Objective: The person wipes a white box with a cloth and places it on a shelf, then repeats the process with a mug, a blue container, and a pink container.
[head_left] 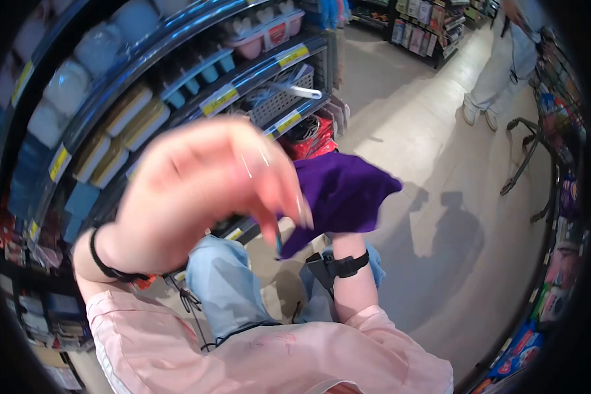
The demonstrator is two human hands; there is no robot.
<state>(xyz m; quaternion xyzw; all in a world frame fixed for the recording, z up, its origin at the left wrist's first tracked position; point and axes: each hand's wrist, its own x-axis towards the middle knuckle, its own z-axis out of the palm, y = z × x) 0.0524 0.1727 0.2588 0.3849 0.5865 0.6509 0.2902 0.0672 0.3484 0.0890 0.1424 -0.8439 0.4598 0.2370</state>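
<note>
A purple cloth (341, 194) is spread out in front of me, above my jeans. My left hand (203, 174), large and smeared by motion, bends over from the left with its fingers curled down. Its fingertips pinch the cloth's near left edge, where a small teal bit shows. The cloth drapes over my right hand, so those fingers are hidden. Only the right wrist with its black band (347, 264) comes out below the cloth. A thin black cord (108, 262) circles my left wrist.
Store shelves (197, 108) on the left hold ice-pop moulds (197, 75), storage boxes (125, 125) and a grey basket (282, 98). A red package (312, 138) sits low behind the cloth. Another person (502, 72) stands in the aisle at upper right. More goods line the right edge.
</note>
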